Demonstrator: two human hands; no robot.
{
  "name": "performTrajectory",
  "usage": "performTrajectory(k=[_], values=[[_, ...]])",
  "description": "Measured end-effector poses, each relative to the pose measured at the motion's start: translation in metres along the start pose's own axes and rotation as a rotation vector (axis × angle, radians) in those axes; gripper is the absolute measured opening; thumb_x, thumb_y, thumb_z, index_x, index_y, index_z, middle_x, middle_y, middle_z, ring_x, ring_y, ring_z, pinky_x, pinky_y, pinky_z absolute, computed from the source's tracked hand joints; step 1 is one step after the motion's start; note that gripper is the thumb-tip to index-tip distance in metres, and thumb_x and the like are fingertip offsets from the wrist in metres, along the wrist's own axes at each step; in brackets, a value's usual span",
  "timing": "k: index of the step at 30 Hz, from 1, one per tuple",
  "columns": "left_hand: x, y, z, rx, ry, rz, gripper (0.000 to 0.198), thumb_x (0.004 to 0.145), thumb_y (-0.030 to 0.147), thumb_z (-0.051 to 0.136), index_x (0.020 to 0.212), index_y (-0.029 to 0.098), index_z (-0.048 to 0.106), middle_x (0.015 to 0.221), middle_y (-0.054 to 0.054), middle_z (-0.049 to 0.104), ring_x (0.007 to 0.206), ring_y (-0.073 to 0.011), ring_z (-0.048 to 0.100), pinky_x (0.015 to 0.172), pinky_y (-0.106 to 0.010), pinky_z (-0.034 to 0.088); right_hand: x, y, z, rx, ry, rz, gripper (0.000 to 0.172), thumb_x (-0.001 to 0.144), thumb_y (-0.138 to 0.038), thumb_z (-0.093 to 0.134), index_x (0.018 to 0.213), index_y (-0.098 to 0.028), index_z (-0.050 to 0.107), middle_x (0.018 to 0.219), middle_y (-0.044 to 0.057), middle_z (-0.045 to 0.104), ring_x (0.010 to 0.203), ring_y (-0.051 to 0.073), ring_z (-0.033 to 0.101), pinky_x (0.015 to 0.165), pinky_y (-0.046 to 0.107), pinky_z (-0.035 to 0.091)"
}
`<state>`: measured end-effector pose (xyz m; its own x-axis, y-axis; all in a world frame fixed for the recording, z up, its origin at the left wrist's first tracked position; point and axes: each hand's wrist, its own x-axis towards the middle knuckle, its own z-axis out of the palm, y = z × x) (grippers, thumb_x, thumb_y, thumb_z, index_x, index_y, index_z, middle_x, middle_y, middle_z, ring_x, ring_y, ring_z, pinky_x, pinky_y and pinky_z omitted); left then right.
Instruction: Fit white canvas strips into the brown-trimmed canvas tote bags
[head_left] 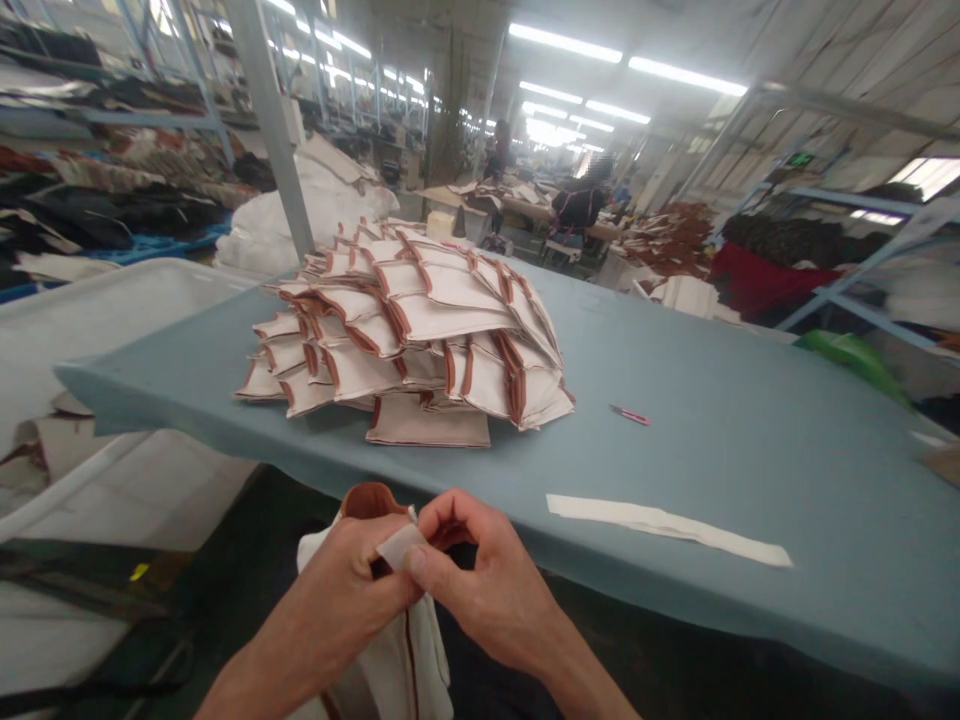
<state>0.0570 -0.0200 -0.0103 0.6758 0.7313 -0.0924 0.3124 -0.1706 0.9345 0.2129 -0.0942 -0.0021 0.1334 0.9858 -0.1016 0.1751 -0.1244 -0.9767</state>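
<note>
A cream fabric piece with brown trim (397,660) hangs below my hands at the table's front edge, its brown lining (369,500) showing at the top. My left hand (345,580) is closed on this piece. Between my two hands is a small white patch (400,545), which looks like a label or a bit of cloth. My right hand (480,570) pinches the patch's right side between thumb and forefinger. Behind my hands, a big pile of similar cream pieces with brown edges (442,310) lies on the table.
The table has a blue-grey cover (720,440). On it lie a white fabric strip (667,522) and a small pink-handled thread snipper or knife (631,414). A white bin (150,460) stands at the left, beside a metal post (274,130). A person (581,205) sits farther back.
</note>
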Motion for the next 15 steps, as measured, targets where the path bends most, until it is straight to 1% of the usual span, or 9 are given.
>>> performTrajectory(k=[3, 5, 6, 8, 10, 12, 15], values=[[0.002, 0.005, 0.0, 0.042, 0.039, 0.015, 0.024, 0.073, 0.032, 0.055, 0.053, 0.023, 0.043, 0.055, 0.006, 0.039, 0.054, -0.0119, 0.034, 0.051, -0.024, 0.024, 0.0, 0.001, 0.002, 0.007, 0.02, -0.042, 0.015, 0.087, -0.03, 0.069, 0.079, -0.021, 0.061, 0.081, -0.002, 0.064, 0.08, 0.016, 0.058, 0.079, 0.029, 0.047], [0.002, 0.005, 0.0, 0.027, 0.033, 0.009, 0.022, 0.073, 0.031, 0.057, 0.055, 0.023, 0.046, 0.056, 0.006, 0.041, 0.055, -0.012, 0.036, 0.051, -0.024, 0.024, 0.002, 0.003, 0.001, 0.065, 0.007, -0.052, 0.016, 0.087, -0.03, 0.067, 0.077, -0.022, 0.058, 0.08, -0.002, 0.061, 0.078, 0.016, 0.055, 0.076, 0.027, 0.046], [0.002, 0.004, 0.0, 0.003, 0.015, 0.003, 0.022, 0.075, 0.031, 0.058, 0.057, 0.022, 0.048, 0.058, 0.005, 0.042, 0.056, -0.0123, 0.036, 0.052, -0.023, 0.026, 0.003, 0.005, 0.001, 0.111, -0.007, -0.033, 0.017, 0.087, -0.032, 0.067, 0.077, -0.022, 0.057, 0.079, -0.002, 0.06, 0.076, 0.015, 0.054, 0.074, 0.027, 0.045], [0.001, 0.001, 0.001, -0.055, -0.028, -0.025, 0.026, 0.081, 0.036, 0.061, 0.062, 0.021, 0.053, 0.061, 0.005, 0.042, 0.058, -0.0123, 0.035, 0.052, -0.023, 0.027, 0.005, 0.008, 0.001, 0.208, -0.035, 0.039, 0.024, 0.087, -0.039, 0.069, 0.078, -0.022, 0.056, 0.076, -0.003, 0.057, 0.073, 0.014, 0.051, 0.069, 0.026, 0.042], [0.0, -0.004, 0.002, -0.087, -0.037, -0.076, 0.033, 0.085, 0.045, 0.064, 0.065, 0.021, 0.055, 0.063, 0.006, 0.038, 0.059, -0.012, 0.032, 0.052, -0.023, 0.024, 0.007, 0.012, 0.003, 0.273, -0.035, 0.092, 0.03, 0.085, -0.046, 0.071, 0.078, -0.022, 0.054, 0.073, -0.003, 0.056, 0.069, 0.014, 0.049, 0.065, 0.026, 0.04], [-0.002, -0.008, 0.005, -0.081, -0.009, -0.124, 0.041, 0.086, 0.054, 0.065, 0.065, 0.021, 0.054, 0.064, 0.005, 0.034, 0.059, -0.0119, 0.03, 0.051, -0.023, 0.022, 0.008, 0.015, 0.006, 0.299, 0.004, 0.083, 0.032, 0.085, -0.048, 0.071, 0.079, -0.022, 0.054, 0.072, -0.003, 0.056, 0.068, 0.014, 0.049, 0.064, 0.026, 0.039], [-0.005, -0.013, 0.009, -0.065, 0.043, -0.141, 0.048, 0.085, 0.061, 0.064, 0.062, 0.021, 0.051, 0.062, 0.005, 0.035, 0.057, -0.0121, 0.031, 0.05, -0.024, 0.022, 0.008, 0.016, 0.011, 0.296, 0.083, -0.002, 0.03, 0.087, -0.046, 0.071, 0.079, -0.022, 0.056, 0.073, -0.003, 0.058, 0.069, 0.014, 0.052, 0.069, 0.027, 0.044]])
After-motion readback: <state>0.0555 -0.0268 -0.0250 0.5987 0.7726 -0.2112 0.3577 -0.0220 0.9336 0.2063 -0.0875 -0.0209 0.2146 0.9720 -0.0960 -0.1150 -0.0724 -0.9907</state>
